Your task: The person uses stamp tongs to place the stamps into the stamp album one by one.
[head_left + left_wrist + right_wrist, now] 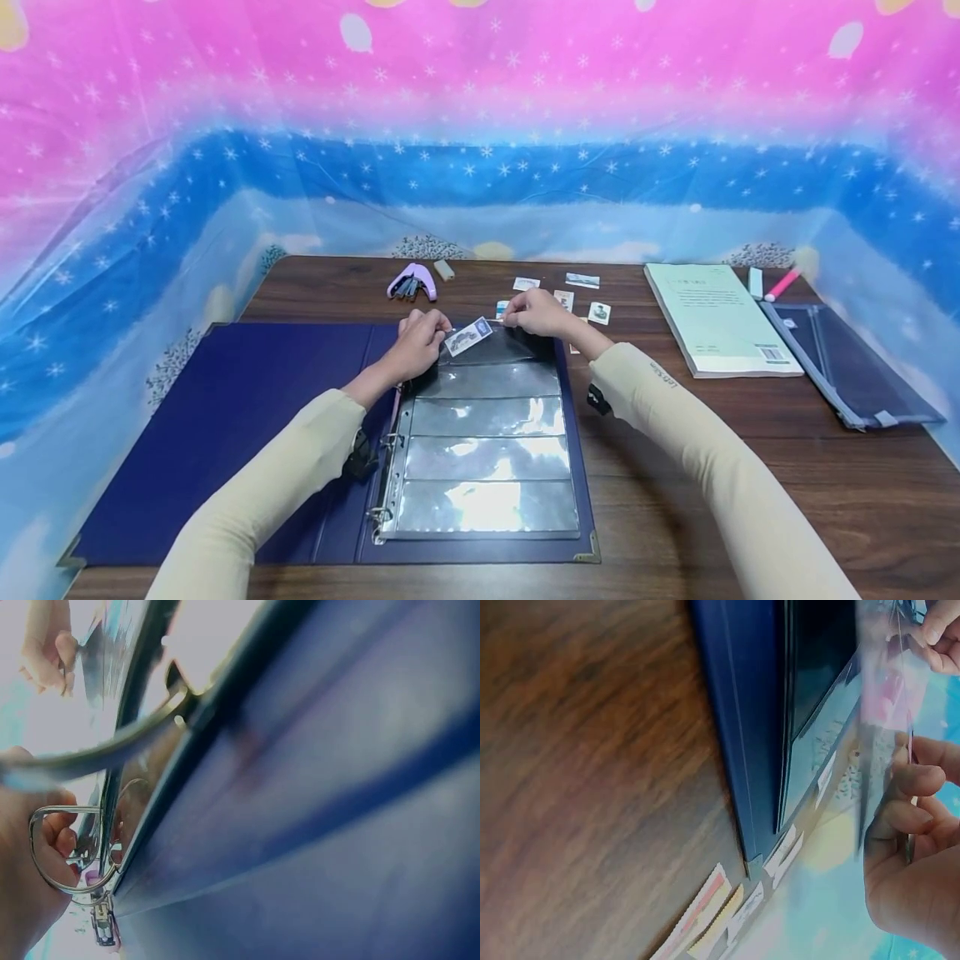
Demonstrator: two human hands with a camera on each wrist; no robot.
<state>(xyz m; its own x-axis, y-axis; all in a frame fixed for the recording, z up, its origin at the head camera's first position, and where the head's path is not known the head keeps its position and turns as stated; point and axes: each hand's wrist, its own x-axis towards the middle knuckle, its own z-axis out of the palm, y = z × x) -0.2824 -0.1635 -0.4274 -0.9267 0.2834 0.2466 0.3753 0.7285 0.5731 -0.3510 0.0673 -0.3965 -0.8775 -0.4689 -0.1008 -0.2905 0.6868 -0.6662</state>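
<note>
A dark blue ring binder (225,417) lies open in front of me. On its rings sits a clear pocket page (480,458) with several horizontal pockets over a dark backing. My left hand (416,343) pinches the page's upper edge near the rings; in the right wrist view the clear film (881,690) stands raised beside those fingers. A stamp (468,337) with a dark picture and a blue corner overlaps the top pocket, tilted, between the hands. My right hand (542,312) pinches a thin tool (910,750) resembling tweezers, close to the stamp's right corner.
Several loose stamps (599,313) lie beyond the binder. A purple staple remover (412,282) and a small eraser-like block (444,270) are behind it. To the right are a pale green book (720,317), a pink marker (783,285) and a mesh zip pouch (855,358).
</note>
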